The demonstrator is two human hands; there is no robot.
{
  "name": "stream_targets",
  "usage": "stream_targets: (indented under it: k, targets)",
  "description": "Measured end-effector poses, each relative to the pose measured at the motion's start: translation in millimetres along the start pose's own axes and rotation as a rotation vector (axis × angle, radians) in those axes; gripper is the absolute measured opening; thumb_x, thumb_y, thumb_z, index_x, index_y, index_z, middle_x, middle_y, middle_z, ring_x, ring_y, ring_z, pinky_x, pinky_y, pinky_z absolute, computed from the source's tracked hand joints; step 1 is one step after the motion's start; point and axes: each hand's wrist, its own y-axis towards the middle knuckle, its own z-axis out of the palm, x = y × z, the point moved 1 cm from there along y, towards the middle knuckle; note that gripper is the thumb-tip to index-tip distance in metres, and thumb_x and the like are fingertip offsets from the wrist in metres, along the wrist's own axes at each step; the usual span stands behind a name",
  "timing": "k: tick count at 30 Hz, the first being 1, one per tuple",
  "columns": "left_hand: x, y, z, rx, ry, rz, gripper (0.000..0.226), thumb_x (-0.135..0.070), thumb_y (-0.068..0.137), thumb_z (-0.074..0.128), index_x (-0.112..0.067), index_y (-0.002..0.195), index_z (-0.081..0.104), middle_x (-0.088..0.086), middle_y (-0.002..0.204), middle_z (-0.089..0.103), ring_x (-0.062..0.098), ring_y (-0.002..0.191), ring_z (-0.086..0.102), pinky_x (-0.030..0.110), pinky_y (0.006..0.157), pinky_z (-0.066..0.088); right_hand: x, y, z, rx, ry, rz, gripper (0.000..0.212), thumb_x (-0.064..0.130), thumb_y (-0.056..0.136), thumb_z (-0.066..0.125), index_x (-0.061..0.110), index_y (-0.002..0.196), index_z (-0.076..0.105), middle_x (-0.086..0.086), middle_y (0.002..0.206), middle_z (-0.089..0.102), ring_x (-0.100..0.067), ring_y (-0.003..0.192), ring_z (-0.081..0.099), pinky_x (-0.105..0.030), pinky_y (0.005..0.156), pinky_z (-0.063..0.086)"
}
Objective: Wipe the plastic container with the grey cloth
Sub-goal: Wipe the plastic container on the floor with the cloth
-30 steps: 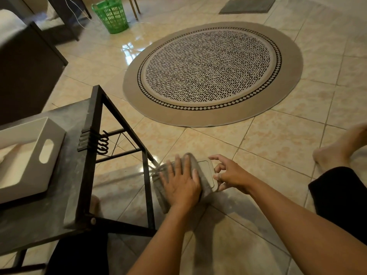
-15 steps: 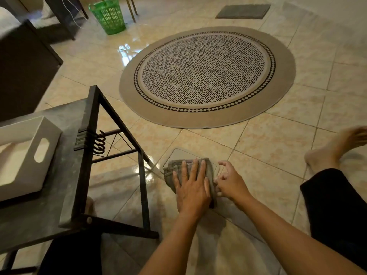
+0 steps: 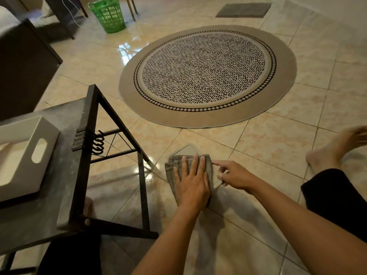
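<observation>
**Left hand flat on the cloth, right hand steadying the container**

I see the plastic container (image 3: 186, 150) lying on the tiled floor (image 3: 268, 147), just in front of the near edge of the round rug (image 3: 207, 76) and apart from it. Only its far corner and a strip of its right edge show; the rest is covered by the folded grey cloth (image 3: 170, 171) spread over it.

My left hand (image 3: 191, 181) lies palm down on the cloth, fingers straight and close together, pointing toward the rug. That grip is fully spread and clasps nothing; it simply presses flat on the fabric. My right hand (image 3: 236, 176) sits just to the right of the cloth, on the side away from the rug's centre line. Its index finger reaches out to the cloth's right edge while the other fingers curl loosely at the container's right rim. I cannot tell whether that grip actually pinches the rim or only rests against it.

Left of the rug and nearer to me stands a dark worktop (image 3: 59, 124) on a black metal frame (image 3: 93, 155), carrying a white tray (image 3: 29, 155) with a slot handle. A green basket (image 3: 108, 14) stands beyond the rug on the left, a grey mat (image 3: 244, 9) beyond it on the right. A bare foot (image 3: 335, 149) rests on the floor right of the rug's near edge.
</observation>
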Motion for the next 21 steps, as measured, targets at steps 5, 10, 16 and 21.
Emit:
stream_targets:
  k: [5,10,16,21]
  targets:
    - [-7,10,-7,0.025,-0.013,-0.032,0.063,-0.049,0.095,-0.001,-0.034,0.155,-0.012,-0.01,0.16,-0.022,0.027,0.148,-0.024,0.052,0.115,-0.018,-6,-14,12,0.062,0.068,0.047,0.064,0.005,0.091,0.062,0.022,0.149,0.04,-0.007,0.09,0.062,-0.018,0.077,0.067,-0.034,0.077,0.062]
    - [21,11,-22,-0.004,-0.074,0.08,0.06,-0.047,0.102,0.024,-0.036,0.157,0.001,-0.006,0.164,-0.016,0.023,0.149,-0.022,0.047,0.12,-0.007,5,4,6,0.038,0.075,0.016,0.066,0.01,0.093,0.056,0.029,0.152,0.031,-0.007,0.095,0.06,-0.018,0.084,0.063,-0.039,0.081,0.058]
    - [42,1,-13,0.017,0.017,0.113,0.062,-0.058,0.1,0.018,-0.043,0.154,-0.006,-0.005,0.164,-0.016,0.017,0.148,-0.026,0.051,0.121,-0.009,18,22,0,0.168,0.121,0.003,0.087,-0.009,0.086,0.058,0.029,0.155,0.022,-0.008,0.087,0.055,-0.018,0.074,0.059,-0.032,0.07,0.056]
    - [23,2,-2,-0.038,0.017,-0.038,0.062,-0.057,0.098,0.012,-0.041,0.154,-0.007,-0.002,0.165,-0.015,0.02,0.148,-0.025,0.052,0.12,-0.011,14,20,-3,0.242,0.2,0.037,0.099,-0.017,0.083,0.056,0.036,0.155,0.015,-0.015,0.085,0.056,-0.024,0.077,0.061,-0.039,0.075,0.06]
